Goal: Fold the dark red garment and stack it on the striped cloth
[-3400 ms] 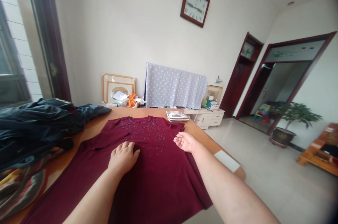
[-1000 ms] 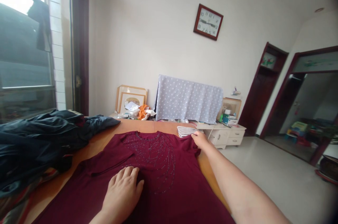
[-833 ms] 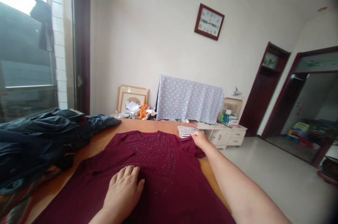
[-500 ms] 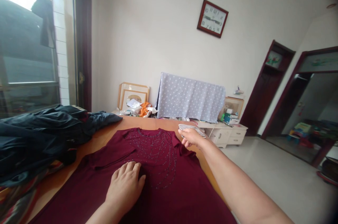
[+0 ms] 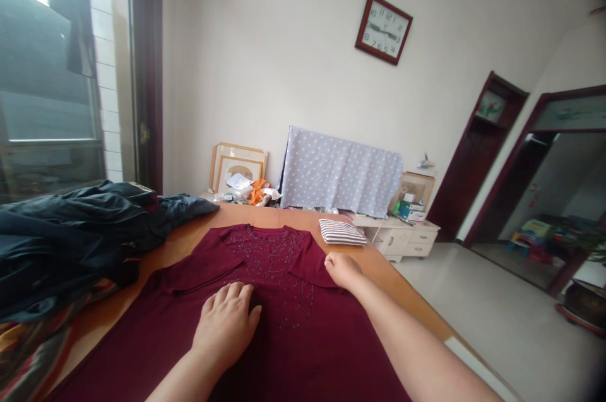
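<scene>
Burgundy and smooth, the shirt (image 5: 293, 345) lies spread across the orange-brown worktop (image 5: 177, 244), looping lines of dark beads (image 5: 249, 252) on its upper half. From my end, the left hand (image 5: 227, 320) rests palm-down, fingers loosely parted; the right hand (image 5: 341, 271) curls at one sleeve (image 5: 312, 268), whether pinching I cannot tell.

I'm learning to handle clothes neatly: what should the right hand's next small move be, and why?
Perhaps smooth down the sleeve at the right hand: it lies folded in over beading on the maroon shirt, that hand is at its edge, and the left hand rests on the shirt, perhaps steadying it.
</scene>
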`<control>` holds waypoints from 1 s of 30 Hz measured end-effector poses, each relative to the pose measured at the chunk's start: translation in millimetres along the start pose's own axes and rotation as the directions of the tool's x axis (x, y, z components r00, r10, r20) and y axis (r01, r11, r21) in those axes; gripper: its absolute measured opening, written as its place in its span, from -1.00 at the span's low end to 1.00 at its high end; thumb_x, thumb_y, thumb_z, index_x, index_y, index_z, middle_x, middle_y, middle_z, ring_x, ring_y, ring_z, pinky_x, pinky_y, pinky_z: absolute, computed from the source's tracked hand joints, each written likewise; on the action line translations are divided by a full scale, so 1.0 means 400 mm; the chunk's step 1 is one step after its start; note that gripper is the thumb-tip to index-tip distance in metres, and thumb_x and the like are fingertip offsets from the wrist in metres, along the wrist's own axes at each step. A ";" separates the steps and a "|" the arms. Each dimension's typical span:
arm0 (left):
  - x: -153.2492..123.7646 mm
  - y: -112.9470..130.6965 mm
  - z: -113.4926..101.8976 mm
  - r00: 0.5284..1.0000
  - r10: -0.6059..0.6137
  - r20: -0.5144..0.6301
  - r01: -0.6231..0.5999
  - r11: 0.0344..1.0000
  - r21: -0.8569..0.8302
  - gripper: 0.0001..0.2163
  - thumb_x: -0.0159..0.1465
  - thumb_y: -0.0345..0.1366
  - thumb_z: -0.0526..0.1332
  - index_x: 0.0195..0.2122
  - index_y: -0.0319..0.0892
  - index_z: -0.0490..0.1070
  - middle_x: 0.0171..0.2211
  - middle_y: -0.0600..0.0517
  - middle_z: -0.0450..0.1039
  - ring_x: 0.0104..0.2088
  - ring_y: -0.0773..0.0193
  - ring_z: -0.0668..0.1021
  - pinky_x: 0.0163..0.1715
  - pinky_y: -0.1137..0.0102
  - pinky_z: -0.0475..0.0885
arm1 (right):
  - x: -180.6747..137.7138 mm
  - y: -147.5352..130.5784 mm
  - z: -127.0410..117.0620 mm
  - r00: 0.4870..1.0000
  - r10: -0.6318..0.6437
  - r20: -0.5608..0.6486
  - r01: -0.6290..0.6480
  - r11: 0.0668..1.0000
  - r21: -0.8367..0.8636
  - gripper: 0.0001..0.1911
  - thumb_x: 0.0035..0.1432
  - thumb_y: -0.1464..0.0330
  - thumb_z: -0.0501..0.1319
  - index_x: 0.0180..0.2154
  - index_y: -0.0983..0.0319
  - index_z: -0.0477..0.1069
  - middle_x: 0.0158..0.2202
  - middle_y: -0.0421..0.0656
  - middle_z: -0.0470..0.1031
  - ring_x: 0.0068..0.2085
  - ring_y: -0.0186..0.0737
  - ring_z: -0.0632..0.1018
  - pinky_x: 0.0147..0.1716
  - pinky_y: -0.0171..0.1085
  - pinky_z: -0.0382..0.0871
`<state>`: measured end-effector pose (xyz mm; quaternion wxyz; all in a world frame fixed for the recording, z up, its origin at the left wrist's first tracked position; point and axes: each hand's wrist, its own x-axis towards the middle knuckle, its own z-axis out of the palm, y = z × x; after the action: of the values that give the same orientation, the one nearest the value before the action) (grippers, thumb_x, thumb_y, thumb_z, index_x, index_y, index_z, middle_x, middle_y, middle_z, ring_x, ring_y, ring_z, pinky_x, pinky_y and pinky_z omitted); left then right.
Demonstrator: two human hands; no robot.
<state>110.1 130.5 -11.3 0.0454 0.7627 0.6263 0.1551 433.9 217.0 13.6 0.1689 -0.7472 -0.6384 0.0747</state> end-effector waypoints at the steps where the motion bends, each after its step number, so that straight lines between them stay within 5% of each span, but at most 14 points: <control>1: 0.000 -0.001 0.000 1.000 0.002 -0.003 -0.002 1.000 -0.002 -0.52 0.33 -0.04 0.03 0.19 -0.12 0.38 0.24 -0.15 0.34 0.26 -0.06 0.31 0.21 0.07 0.14 | -0.011 -0.003 0.009 1.000 0.000 -0.005 0.000 0.999 -0.043 -0.80 0.24 0.23 0.16 -0.22 0.11 0.54 -0.17 -0.13 0.62 -0.12 -0.13 0.58 -0.20 -0.28 0.31; 10: 0.000 -0.001 -0.002 1.000 -0.003 -0.002 0.003 1.000 -0.006 -0.51 0.32 -0.04 0.04 0.20 -0.11 0.37 0.24 -0.16 0.33 0.26 -0.09 0.31 0.22 0.07 0.14 | -0.037 -0.060 0.035 0.995 -0.101 -0.022 0.093 0.965 -0.243 -0.58 0.35 0.19 0.04 0.18 0.02 0.36 0.03 -0.07 0.58 0.02 -0.04 0.56 -0.06 -0.17 0.31; 20: -0.010 0.006 -0.018 1.000 -0.006 0.008 0.007 1.000 -0.028 -0.55 0.33 -0.06 0.04 0.16 -0.11 0.40 0.21 -0.16 0.36 0.26 -0.08 0.32 0.22 0.06 0.14 | -0.087 -0.089 0.037 0.985 -0.165 0.048 0.172 0.943 -0.286 -0.55 0.33 0.21 0.07 0.22 0.04 0.36 -0.01 -0.01 0.61 0.01 0.03 0.59 -0.07 -0.12 0.34; 30: -0.023 0.008 -0.035 1.000 0.020 -0.013 -0.020 0.999 -0.036 -0.60 0.33 -0.08 0.03 0.09 -0.09 0.44 0.12 -0.16 0.41 0.18 -0.08 0.38 0.17 0.05 0.18 | -0.266 -0.110 0.017 0.977 -0.202 0.064 0.210 0.962 -0.173 -0.58 0.29 0.21 0.10 0.15 0.00 0.42 -0.02 -0.08 0.62 0.04 -0.02 0.59 -0.04 -0.17 0.36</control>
<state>107.4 119.1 1.0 0.0535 0.7670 0.6159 0.1716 372.3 119.6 11.3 0.0934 -0.6870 -0.7205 0.0162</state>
